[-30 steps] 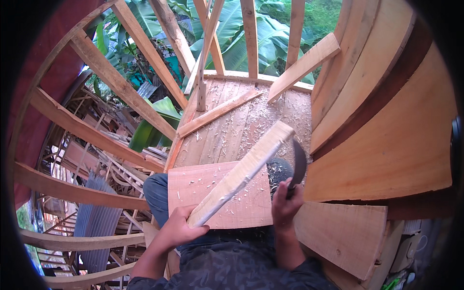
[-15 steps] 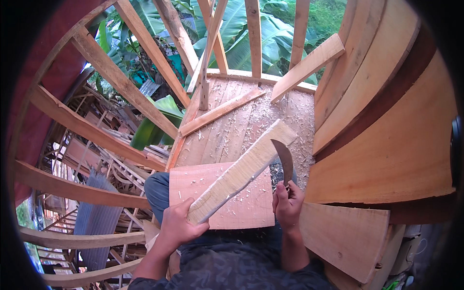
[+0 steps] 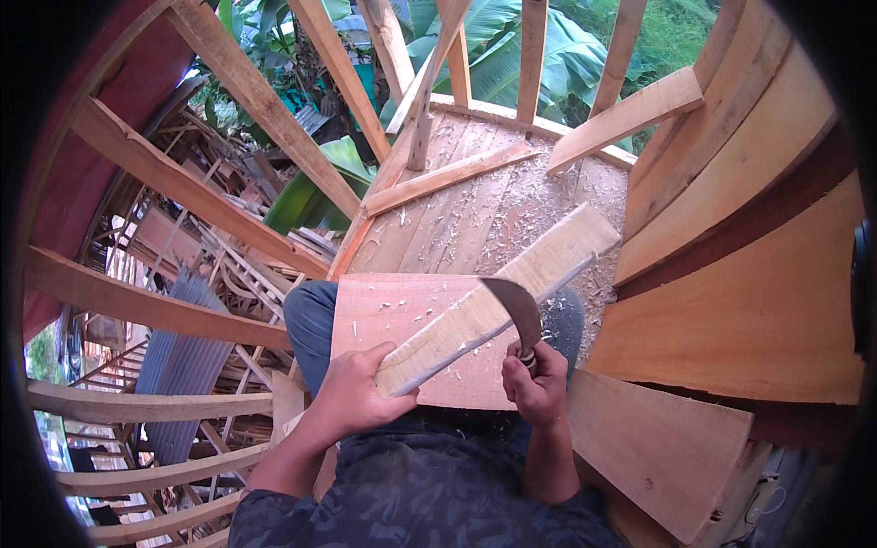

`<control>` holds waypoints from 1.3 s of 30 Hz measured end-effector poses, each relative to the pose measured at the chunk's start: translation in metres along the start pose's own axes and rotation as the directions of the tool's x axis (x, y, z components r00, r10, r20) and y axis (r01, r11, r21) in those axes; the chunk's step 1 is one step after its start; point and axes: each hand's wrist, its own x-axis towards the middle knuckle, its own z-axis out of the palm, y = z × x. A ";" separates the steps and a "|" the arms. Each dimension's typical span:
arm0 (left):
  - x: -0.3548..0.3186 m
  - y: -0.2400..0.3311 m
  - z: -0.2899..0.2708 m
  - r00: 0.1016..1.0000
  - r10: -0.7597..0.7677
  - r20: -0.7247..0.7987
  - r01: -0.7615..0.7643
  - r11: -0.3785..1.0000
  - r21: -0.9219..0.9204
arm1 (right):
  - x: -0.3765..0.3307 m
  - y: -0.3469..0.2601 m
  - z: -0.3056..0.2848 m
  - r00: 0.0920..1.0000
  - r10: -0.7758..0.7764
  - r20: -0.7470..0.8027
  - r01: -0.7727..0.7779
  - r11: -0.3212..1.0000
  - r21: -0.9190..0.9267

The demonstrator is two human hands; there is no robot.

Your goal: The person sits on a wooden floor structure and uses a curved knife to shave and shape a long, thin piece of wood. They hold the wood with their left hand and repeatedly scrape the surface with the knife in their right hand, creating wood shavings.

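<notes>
My left hand (image 3: 361, 391) is closed round the near end of a pale wooden plank (image 3: 438, 345), which slants up and away to the right. In my right hand (image 3: 537, 384) is the handle of a curved, sickle-like knife (image 3: 518, 313). Its dark blade hooks up and to the left across the plank's right part; whether it touches the wood I cannot tell. Under the plank, a flat pinkish board (image 3: 375, 306) lies across my lap, sprinkled with a few shavings.
Wood shavings (image 3: 512, 215) litter the plank floor ahead. Upright ribs (image 3: 265, 100) curve round the left and far sides. A loose batten (image 3: 448, 179) lies on the floor, and a short board (image 3: 630, 119) leans at the far right. Wide side planks (image 3: 731, 320) stand on my right.
The knife has swung left, from beside the plank's far part to over it. The plank's far end has shifted right and tilted lower. My view has turned slightly.
</notes>
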 end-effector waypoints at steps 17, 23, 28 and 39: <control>-0.002 -0.041 0.007 0.947 -0.013 0.322 0.179 0.852 -0.493 | 0.007 -0.016 -0.012 0.971 0.021 -0.238 0.109 0.848 0.519; 0.001 -0.048 0.023 0.905 0.030 0.424 0.232 0.802 -0.550 | 0.004 -0.013 0.000 0.971 -0.055 -0.235 0.126 0.946 0.299; -0.007 -0.041 0.015 0.973 -0.137 0.186 0.205 0.884 -0.421 | 0.003 -0.017 -0.012 0.993 0.042 -0.114 -0.042 0.999 -0.004; -0.020 -0.049 -0.009 0.999 -0.033 0.042 0.038 0.989 -0.141 | 0.010 -0.026 -0.004 0.964 0.240 -0.116 -0.218 0.960 0.176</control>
